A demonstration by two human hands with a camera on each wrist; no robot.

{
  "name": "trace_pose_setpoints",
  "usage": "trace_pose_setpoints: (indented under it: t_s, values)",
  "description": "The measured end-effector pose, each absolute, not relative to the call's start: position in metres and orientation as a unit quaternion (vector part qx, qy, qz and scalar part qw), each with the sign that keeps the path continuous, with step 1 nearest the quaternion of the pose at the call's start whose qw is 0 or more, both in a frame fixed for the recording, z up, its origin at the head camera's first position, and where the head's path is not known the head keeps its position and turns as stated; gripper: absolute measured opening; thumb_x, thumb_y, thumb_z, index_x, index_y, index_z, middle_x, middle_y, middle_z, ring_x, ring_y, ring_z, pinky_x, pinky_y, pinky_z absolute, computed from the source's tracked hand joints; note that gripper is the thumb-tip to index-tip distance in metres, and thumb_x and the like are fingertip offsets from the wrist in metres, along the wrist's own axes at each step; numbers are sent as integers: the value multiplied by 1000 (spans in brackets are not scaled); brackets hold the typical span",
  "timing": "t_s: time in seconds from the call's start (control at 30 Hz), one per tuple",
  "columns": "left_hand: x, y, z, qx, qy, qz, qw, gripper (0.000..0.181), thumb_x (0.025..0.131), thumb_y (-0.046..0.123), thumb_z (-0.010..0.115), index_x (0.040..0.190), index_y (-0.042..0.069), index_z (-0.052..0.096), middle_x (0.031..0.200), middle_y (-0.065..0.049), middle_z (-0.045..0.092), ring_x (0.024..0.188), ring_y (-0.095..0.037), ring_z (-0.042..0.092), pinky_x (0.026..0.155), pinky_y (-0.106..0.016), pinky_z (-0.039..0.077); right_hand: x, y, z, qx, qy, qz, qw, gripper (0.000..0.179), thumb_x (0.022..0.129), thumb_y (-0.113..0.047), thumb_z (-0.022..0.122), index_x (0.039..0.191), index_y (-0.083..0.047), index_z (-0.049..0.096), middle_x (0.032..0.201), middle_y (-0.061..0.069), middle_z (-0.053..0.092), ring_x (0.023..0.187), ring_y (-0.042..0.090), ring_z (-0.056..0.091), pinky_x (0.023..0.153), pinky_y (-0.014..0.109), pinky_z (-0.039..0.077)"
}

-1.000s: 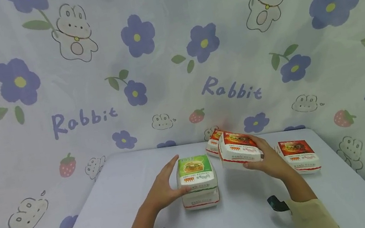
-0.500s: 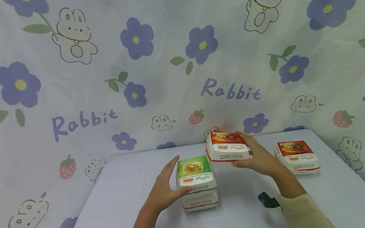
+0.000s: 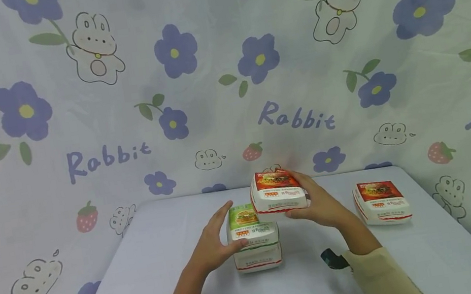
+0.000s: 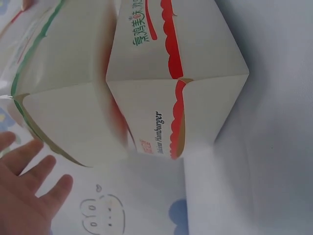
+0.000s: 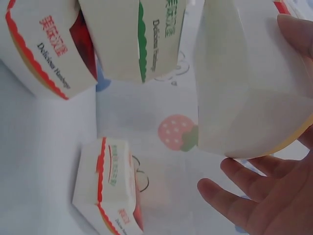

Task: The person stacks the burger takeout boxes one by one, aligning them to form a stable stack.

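A white burger box with a red top (image 3: 278, 186) is held in the air by my right hand (image 3: 320, 204), thumb at its near side and fingers behind. It overlaps the right part of a green-topped burger box (image 3: 254, 234) in the head view. That green-topped box sits on a red-trimmed burger box (image 3: 259, 258), forming a stack. My left hand (image 3: 214, 243) stands at the stack's left side, thumb by the front and fingers spread. In the left wrist view, the fingers (image 4: 36, 169) look straight and lie close to the green-trimmed box; contact is unclear.
Another red-topped burger box (image 3: 382, 202) stands at the right of the white table (image 3: 155, 283). One more red-trimmed box (image 5: 105, 188) shows in the right wrist view, almost hidden in the head view. A rabbit-and-flower cloth (image 3: 209, 94) hangs behind the table.
My right hand has carried the red-topped burger box leftward, from right of the stack to over its right part. My left hand has stayed beside the stack.
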State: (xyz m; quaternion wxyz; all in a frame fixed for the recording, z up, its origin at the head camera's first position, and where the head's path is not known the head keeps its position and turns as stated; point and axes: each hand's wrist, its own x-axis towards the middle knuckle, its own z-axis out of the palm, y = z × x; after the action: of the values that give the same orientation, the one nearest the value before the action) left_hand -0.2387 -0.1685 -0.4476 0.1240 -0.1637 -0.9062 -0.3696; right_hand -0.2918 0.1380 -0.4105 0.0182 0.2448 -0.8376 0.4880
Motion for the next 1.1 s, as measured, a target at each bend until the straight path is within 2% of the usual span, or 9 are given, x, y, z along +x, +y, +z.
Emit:
trace_pose_setpoints:
  t_s: [0.23, 0.47, 0.57, 0.77, 0.97, 1.1]
  values:
    - [-238, -169, -447, -175, -899, -379, 131, 96, 77, 62, 72, 155, 29, 26, 153, 7, 35, 142, -24, 29, 107, -60, 29, -289, 119, -406, 243, -839, 487, 2, 108, 68, -39, 87, 153, -40, 20, 153, -1, 27, 121, 35, 48, 88, 53, 51]
    - [-238, -168, -446, -165, -895, -389, 145, 95, 81, 63, 67, 156, 28, 21, 152, 8, 38, 142, -24, 29, 107, -61, 29, -283, 104, -396, 248, -842, 479, 0, 106, 68, -39, 88, 153, -40, 23, 156, -4, 22, 119, 36, 50, 88, 53, 51]
    - [-238, -168, -445, -169, -891, -393, 151, 93, 82, 62, 67, 156, 32, 19, 152, 8, 37, 142, -25, 28, 106, -62, 29, -282, 100, -394, 249, -844, 474, 2, 105, 68, -39, 88, 152, -43, 24, 156, -4, 22, 117, 35, 50, 87, 54, 51]
    - [-239, -171, -445, -188, -886, -394, 159, 88, 86, 56, 67, 156, 28, 22, 154, 3, 35, 141, -25, 30, 107, -60, 29, -282, 96, -395, 249, -843, 477, 0, 107, 67, -38, 89, 152, -45, 23, 156, -3, 25, 110, 32, 54, 85, 50, 53]
    - [-240, -172, -446, -203, -881, -394, 166, 83, 88, 53, 65, 155, 33, 21, 155, 5, 33, 141, -24, 31, 107, -60, 30, -281, 95, -396, 261, -836, 483, -10, 117, 62, -39, 92, 152, -49, 17, 158, -2, 23, 123, 35, 49, 89, 52, 51]
    - [-239, -175, -444, -204, -878, -399, 166, 84, 88, 52, 66, 156, 32, 21, 155, 5, 31, 142, -23, 29, 107, -59, 30, -280, 94, -396, 277, -831, 483, -20, 125, 60, -28, 94, 152, -50, 13, 159, -7, 18, 129, 34, 44, 92, 53, 49]
